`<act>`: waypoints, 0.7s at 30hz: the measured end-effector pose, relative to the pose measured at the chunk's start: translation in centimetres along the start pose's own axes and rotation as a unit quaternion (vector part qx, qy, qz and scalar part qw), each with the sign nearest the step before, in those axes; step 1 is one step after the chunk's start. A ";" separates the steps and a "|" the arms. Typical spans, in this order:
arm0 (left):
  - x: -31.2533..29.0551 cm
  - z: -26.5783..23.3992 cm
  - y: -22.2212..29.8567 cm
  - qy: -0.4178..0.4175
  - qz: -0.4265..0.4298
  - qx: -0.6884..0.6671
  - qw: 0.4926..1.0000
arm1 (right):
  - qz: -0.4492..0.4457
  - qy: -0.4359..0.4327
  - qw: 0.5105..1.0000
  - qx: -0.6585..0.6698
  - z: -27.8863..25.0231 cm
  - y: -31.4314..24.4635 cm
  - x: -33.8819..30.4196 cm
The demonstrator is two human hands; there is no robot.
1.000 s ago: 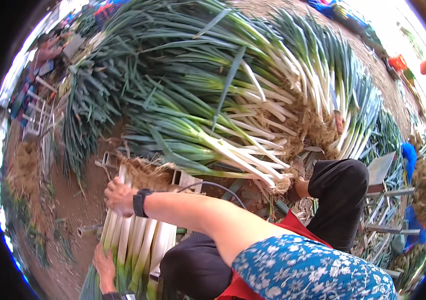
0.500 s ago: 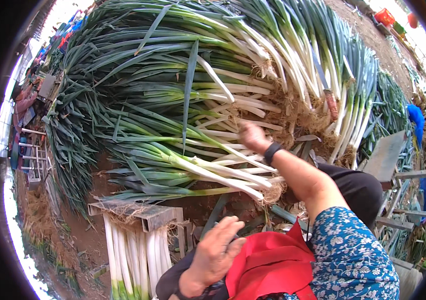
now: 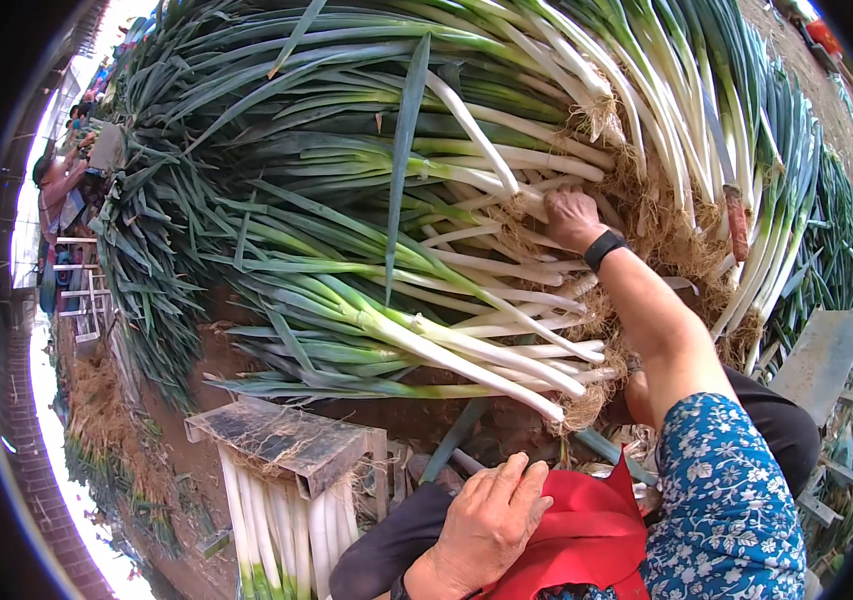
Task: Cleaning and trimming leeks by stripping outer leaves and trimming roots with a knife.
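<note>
At the far left a co-worker is sitting near a white rack, beside the drooping leaf ends of a big leek pile. Brown soil is showing below those leaves, as far as the left edge of a metal stand. A row of white leek stalks is extending from the stand's near edge. A strip of ground is separating the stand from the pile, whose root ends are spreading in a ragged border toward the right. A knife is lying across the stalks there, and farther right a slanting metal plate is standing near the person's knee.

The left hand is hovering before the red apron, fingers extended and nearly together, nothing visible in it. The right hand is resting among the pile's white shafts, touching them near their roots with bent fingers; its fingertips are hiding, so whether they are pinching a stalk I cannot tell.
</note>
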State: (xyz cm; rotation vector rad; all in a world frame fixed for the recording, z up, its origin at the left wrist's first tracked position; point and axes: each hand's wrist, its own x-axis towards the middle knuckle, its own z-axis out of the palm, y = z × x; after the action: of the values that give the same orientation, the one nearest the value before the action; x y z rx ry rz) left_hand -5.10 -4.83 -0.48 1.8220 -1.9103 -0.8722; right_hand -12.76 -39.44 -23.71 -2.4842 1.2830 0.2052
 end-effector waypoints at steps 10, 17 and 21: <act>0.0 0.3 0.0 -0.026 0.025 0.043 0.998 | -0.110 -0.162 0.973 0.121 2.8 -7.2 -14.5; -2.2 1.1 -0.3 -0.106 0.000 0.095 0.990 | -0.343 -0.021 0.939 0.035 1.2 -10.8 -17.0; -2.4 1.3 -0.5 -0.078 0.030 0.106 0.991 | -0.087 0.097 0.989 0.074 4.1 -8.6 -11.5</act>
State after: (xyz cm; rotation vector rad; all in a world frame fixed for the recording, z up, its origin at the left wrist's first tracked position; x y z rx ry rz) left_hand -5.27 -2.20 -1.42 1.8492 -2.2188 -0.8433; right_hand -12.43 -24.56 -22.37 -2.5179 1.1002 -0.1720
